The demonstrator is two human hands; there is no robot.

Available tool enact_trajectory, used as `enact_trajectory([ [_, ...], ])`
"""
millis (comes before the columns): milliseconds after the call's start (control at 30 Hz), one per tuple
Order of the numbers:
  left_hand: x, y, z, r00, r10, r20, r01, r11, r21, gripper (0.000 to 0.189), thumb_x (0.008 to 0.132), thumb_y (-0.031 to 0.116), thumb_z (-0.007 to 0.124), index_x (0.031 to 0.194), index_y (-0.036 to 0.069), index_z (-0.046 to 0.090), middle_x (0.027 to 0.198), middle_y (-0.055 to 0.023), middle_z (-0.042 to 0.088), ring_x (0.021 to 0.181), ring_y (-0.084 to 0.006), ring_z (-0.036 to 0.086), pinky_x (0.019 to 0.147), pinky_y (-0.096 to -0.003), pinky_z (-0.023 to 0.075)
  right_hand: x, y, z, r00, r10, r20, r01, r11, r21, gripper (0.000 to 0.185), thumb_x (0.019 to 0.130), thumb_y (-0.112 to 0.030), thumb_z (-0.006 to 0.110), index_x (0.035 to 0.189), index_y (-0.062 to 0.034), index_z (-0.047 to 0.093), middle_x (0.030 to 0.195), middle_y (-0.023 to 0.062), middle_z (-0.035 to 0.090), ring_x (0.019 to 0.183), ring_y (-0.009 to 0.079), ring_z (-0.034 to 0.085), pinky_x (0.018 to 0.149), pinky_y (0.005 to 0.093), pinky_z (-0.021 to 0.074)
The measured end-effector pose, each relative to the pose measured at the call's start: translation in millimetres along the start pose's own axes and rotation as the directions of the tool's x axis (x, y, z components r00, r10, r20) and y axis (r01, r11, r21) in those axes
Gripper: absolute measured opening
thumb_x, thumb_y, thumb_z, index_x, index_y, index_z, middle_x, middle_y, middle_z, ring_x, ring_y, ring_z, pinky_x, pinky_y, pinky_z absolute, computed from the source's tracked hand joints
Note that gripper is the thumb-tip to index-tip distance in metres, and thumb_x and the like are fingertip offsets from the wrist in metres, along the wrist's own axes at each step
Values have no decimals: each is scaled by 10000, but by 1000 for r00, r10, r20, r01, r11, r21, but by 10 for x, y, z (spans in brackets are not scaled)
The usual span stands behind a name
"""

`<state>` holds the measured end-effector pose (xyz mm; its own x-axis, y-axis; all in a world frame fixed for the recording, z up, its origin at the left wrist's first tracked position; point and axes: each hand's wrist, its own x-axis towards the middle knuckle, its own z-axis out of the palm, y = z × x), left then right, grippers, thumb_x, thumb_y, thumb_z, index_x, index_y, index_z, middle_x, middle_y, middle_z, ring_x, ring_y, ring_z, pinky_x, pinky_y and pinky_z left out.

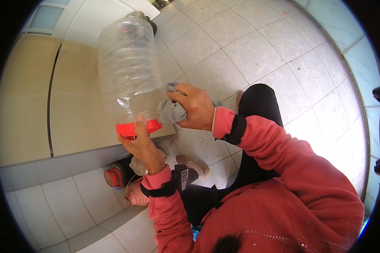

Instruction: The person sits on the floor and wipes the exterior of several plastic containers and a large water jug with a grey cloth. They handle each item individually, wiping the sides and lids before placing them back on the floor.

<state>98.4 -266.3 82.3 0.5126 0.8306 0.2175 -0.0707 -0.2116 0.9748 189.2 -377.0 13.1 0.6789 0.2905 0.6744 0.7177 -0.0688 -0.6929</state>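
Note:
A large clear plastic jar (129,69) with ribbed walls lies before me, its red screw lid (126,129) towards me. My left hand (142,147) grips the lid end, the thumb pressed over the red rim and the fingers beneath it. In my right hand (194,106) is a bunched grey cloth (172,110), held against the jar's right side close to the lid. Part of the cloth is hidden by the fingers. I cannot tell whether anything lies inside the jar.
Beige cabinet doors (79,104) stand at the left. Below them are a dark jar with a red cap (112,177) and a pink ribbed container (136,194). Grey floor tiles (209,57) extend ahead to a tiled wall (354,44) at the right. My slippered foot (193,166) is below my hands.

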Motion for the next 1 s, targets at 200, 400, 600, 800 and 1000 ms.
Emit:
enact_trajectory([
  [200,-37,-135,41,988,151,-11,-148,981,125,520,781,86,736,1184,-31,429,1097,-121,548,957,-181,553,819,-318,486,0,-80,-4,999,-9,-31,9,1000,8,454,583,-166,736,1018,-90,635,1027,131,603,943,333,602,704,422,512],
  [400,14,-83,-59,994,-109,17,109,992,-66,492,807,183,704,1202,31,453,1125,-98,548,966,-188,569,772,-344,512,-38,12,61,1000,11,8,-11,1000,-17,438,600,-174,729,1020,-95,637,1034,141,604,939,336,602,708,426,513],
  [600,32,14,-109,966,-213,144,237,954,-183,479,855,332,615,1236,78,477,1136,-80,560,969,-210,591,747,-368,525,-59,79,105,1000,28,5,-28,1000,-6,425,617,-181,720,1027,-102,638,1047,134,610,951,328,604,728,422,515],
  [800,-9,64,-117,947,-247,205,294,925,-243,484,868,388,591,1217,69,486,1114,-80,577,981,-213,592,778,-380,524,-67,63,100,997,54,50,-53,999,-11,432,615,-185,721,1031,-108,635,1064,132,606,970,327,600,741,418,514],
  [1000,50,-46,-185,959,-186,215,240,935,-262,482,868,339,618,1218,47,461,1127,-84,566,995,-210,579,805,-369,513,-37,16,79,1000,18,17,-18,1000,11,441,601,-170,723,1028,-108,629,1049,125,602,960,330,597,738,421,510],
])
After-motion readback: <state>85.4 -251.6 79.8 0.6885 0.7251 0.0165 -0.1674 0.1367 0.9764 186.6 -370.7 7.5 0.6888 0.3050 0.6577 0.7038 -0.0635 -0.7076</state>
